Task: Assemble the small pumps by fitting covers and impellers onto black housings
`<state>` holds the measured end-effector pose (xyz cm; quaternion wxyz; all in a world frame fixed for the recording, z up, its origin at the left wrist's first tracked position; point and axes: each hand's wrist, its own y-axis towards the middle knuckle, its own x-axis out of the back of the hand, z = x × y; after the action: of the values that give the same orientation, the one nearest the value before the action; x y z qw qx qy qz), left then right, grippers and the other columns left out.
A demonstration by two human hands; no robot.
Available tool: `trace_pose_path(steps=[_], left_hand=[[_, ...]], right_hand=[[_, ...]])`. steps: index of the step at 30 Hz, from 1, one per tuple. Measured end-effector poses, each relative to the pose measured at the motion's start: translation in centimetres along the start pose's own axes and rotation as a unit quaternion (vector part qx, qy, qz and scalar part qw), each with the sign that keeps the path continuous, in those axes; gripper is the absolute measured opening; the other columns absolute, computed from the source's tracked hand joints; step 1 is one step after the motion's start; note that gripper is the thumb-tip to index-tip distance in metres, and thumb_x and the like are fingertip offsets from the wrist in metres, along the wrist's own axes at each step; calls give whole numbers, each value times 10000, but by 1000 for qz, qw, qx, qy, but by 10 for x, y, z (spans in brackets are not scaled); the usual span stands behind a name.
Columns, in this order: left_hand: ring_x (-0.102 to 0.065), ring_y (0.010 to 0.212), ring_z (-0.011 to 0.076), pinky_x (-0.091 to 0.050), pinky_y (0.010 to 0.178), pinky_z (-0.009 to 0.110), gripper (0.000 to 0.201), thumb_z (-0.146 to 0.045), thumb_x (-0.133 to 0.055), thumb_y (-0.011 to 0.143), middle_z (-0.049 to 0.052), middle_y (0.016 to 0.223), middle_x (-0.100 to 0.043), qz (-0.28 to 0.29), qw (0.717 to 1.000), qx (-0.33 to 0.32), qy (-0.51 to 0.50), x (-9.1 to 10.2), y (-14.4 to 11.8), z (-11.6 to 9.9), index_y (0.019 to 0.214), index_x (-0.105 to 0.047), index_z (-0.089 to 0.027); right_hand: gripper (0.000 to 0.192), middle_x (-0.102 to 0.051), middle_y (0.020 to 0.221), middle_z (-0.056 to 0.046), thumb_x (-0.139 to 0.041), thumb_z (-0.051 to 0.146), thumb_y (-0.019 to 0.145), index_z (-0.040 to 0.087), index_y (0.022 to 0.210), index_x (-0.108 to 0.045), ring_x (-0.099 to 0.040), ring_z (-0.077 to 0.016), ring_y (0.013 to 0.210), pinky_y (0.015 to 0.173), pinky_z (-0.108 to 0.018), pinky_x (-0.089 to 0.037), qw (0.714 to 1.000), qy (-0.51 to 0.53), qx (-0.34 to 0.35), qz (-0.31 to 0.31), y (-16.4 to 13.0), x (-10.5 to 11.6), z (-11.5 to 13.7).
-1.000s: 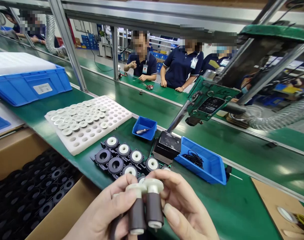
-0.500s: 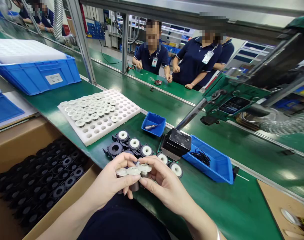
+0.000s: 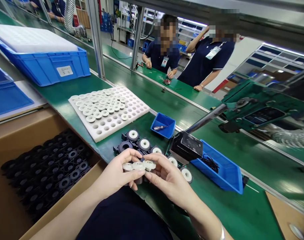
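Note:
My left hand (image 3: 117, 173) is closed on a pair of round parts with white flanged tops (image 3: 137, 165) and greyish bodies, held side by side. My right hand (image 3: 170, 178) pinches a similar white-topped part (image 3: 150, 164) between thumb and fingers, right beside the left hand's pair. Fingers partly hide the lower bodies. Just beyond both hands, black round housings (image 3: 125, 146) lie on the green bench, several fitted with white rings (image 3: 145, 144). Farther left, a white foam tray (image 3: 102, 134) with rows of holes carries many similar white-topped parts (image 3: 105, 113).
A cardboard box (image 3: 49, 125) of black housings stands at lower left. Beyond the hands are a small blue bin (image 3: 169, 132) with a metal tool, a black block (image 3: 188, 145) under a green machine (image 3: 254, 110), and a blue bin (image 3: 229, 170) with black cords. People work opposite.
The camera view has turned slightly left, so the bench appears farther right. My hands keep their grip, with the parts close together. A person opposite has raised an arm.

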<state>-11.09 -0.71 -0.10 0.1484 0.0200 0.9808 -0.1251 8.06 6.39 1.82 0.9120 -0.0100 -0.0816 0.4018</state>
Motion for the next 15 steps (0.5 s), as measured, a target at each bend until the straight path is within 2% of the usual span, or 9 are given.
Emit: trace_pose_path(steps=[3,5,8,10,11,13,15], left_hand=[[-647,604,106,-536,528,217,340,-317,-738,842,24,1008,-640,-16,999,0,52,5,-3,0,1133,-584,-232],[-654,664,132,-557,581,240,302,-308,-736,841,39,1029,-660,-36,992,-34,114,7,-4,-5,1119,-641,-239],[-666,925,196,-560,816,263,241,-286,-728,855,60,1069,-682,-80,958,-171,215,11,0,-23,1093,-747,-256],[-635,1045,209,-519,922,257,241,-302,-715,873,56,1098,-676,-125,926,-250,254,14,7,-39,1106,-767,-272],[-633,1037,202,-515,914,249,249,-322,-710,878,50,1107,-669,-148,913,-267,269,17,11,-46,1117,-765,-279],[-649,894,165,-528,812,233,278,-370,-712,872,34,1106,-661,-189,903,-254,292,25,19,-53,1133,-753,-283],[-631,700,124,-529,684,238,320,-399,-712,862,31,1104,-666,-198,911,-193,307,36,25,-51,1154,-736,-272]], right_hand=[[341,-555,1198,-81,-641,354,935,275,1264,-602,-614,-181,1021,852,-325,-573,998,-67,10,9,3,-2,0],[296,-589,1137,-81,-641,316,926,260,1216,-629,-607,-189,1005,848,-331,-569,992,-123,34,3,6,-3,3],[250,-618,1085,-78,-677,289,895,242,1140,-658,-612,-196,1005,890,-351,-552,983,-145,88,-64,19,-1,14],[277,-628,1102,-70,-708,316,878,236,1137,-650,-629,-190,1015,918,-353,-546,984,-90,97,-117,31,2,21],[299,-634,1107,-64,-721,334,871,231,1140,-642,-638,-183,1012,924,-349,-547,986,-55,89,-133,37,3,23],[333,-641,1111,-56,-732,363,860,220,1142,-628,-650,-170,1002,932,-342,-548,987,-9,73,-146,48,6,21],[329,-640,1108,-62,-723,374,864,211,1134,-629,-653,-172,996,931,-347,-551,987,-33,63,-141,54,7,13]])
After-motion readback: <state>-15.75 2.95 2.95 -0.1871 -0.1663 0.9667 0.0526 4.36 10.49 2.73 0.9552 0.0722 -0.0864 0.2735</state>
